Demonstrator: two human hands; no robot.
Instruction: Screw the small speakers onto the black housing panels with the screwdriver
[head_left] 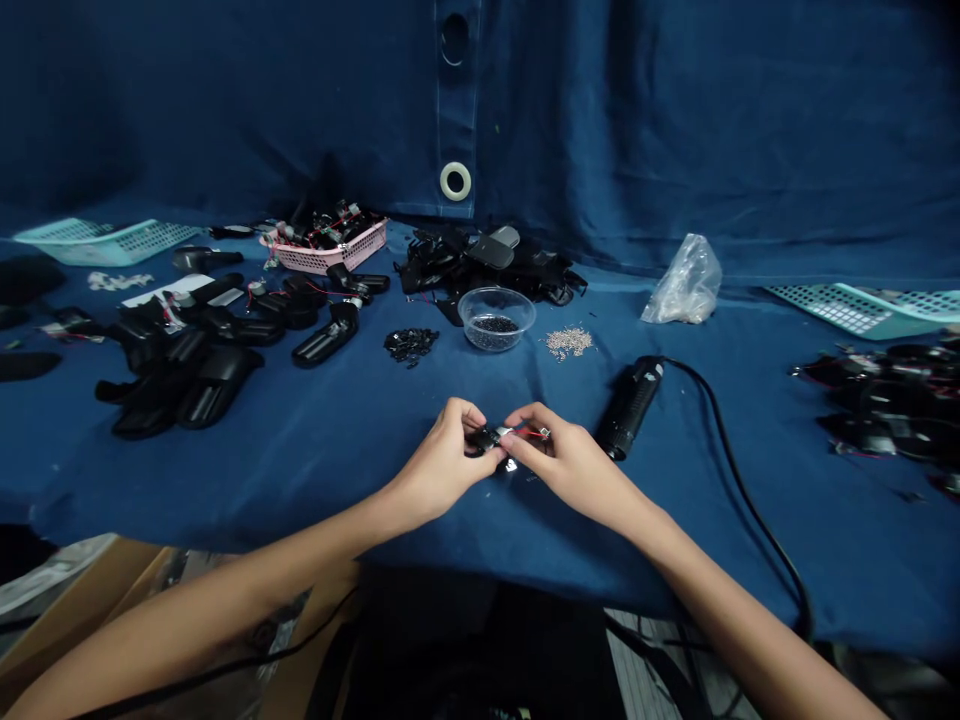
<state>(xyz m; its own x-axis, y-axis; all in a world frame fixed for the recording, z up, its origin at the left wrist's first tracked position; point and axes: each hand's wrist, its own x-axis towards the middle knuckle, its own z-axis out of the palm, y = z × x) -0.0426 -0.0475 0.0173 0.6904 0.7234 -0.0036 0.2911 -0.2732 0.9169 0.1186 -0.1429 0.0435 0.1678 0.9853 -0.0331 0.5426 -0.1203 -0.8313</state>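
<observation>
A small black part [484,439] is pinched between the fingers of the left hand [444,462] and those of the right hand [576,466], above the desk [300,480], near the middle of its front edge. A red wire [532,433] is seen at the right fingers; the part is judged to be partly assembled, though its joint is hidden. A corded black tool [634,405] is left unheld to the right. Farther back, a clear bowl [524,320] is flanked by black pieces [411,346] and tiny metallic pieces [570,343], all apparently unused. Black housings [214,388] are heaped toward the left edge, wired pieces [885,398] toward the right; whether these are finished cannot be told. Toward the back edge, a pink basket [360,249] is filled with more wired parts.
</observation>
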